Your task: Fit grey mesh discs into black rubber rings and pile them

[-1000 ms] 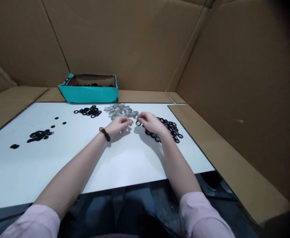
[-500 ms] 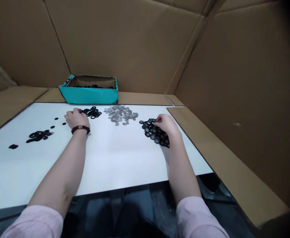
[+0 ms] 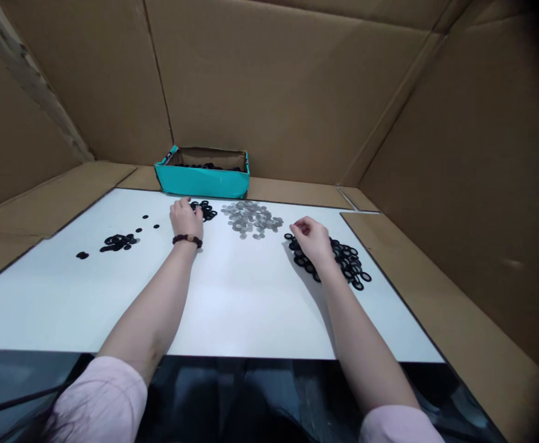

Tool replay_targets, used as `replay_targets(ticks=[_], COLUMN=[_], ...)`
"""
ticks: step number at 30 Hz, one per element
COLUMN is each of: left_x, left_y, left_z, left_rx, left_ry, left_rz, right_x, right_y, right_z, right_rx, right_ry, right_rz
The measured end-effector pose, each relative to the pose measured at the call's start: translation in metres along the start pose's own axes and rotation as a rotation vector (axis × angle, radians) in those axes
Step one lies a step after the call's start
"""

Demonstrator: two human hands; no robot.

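Note:
My left hand (image 3: 186,221), with a dark beaded bracelet at the wrist, lies at the left edge of a small pile of black rings (image 3: 208,212). Its thumb and fingers look apart, though the fingertips are partly hidden. My right hand (image 3: 313,239) is over the left part of a larger heap of black rings with greyish centres (image 3: 352,261). Thumb and forefinger there are pinched together; whatever they hold is too small to make out. Between the hands, towards the back, lies a spread of grey translucent discs (image 3: 251,218).
A turquoise box (image 3: 202,183) with black pieces inside stands at the back. On the left of the white table (image 3: 246,301) lie another black pile (image 3: 119,242) and several stray black discs. Cardboard walls (image 3: 297,92) enclose the back and sides.
The view has swung left, so everything appears farther right. My right hand has lifted and shifted left relative to the ring heap, uncovering its right side. My left hand stays by the small black pile.

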State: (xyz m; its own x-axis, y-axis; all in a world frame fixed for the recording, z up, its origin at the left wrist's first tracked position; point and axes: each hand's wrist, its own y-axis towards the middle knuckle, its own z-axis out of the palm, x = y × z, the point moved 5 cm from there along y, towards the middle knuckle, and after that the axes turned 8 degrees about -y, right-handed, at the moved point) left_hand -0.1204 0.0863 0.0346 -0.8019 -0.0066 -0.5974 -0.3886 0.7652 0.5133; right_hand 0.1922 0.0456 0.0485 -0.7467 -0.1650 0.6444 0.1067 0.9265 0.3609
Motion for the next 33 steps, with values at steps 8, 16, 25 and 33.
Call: replay_targets(ticks=[8,16,25,33], left_x=[-0.118,-0.088,-0.067,-0.073], left_y=[-0.086,-0.058,-0.049,-0.047], left_z=[0.03,0.029,0.048,0.036], left_rx=[0.454,0.34,0.475,0.321], left_ry=[-0.423,-0.347,0.06,-0.106], left_rz=[0.676,0.449,0.335,0.32], right_x=[0.013,0.001,0.002,0.001], right_y=[-0.012,-0.009,-0.01,-0.011], right_z=[0.054,0.049,0.053,0.055], right_rx=[0.356,0.215,0.206,0.191], right_ry=[0.518,0.476,0.418,0.445], right_rz=[0.131,0.231,0.151,0.216])
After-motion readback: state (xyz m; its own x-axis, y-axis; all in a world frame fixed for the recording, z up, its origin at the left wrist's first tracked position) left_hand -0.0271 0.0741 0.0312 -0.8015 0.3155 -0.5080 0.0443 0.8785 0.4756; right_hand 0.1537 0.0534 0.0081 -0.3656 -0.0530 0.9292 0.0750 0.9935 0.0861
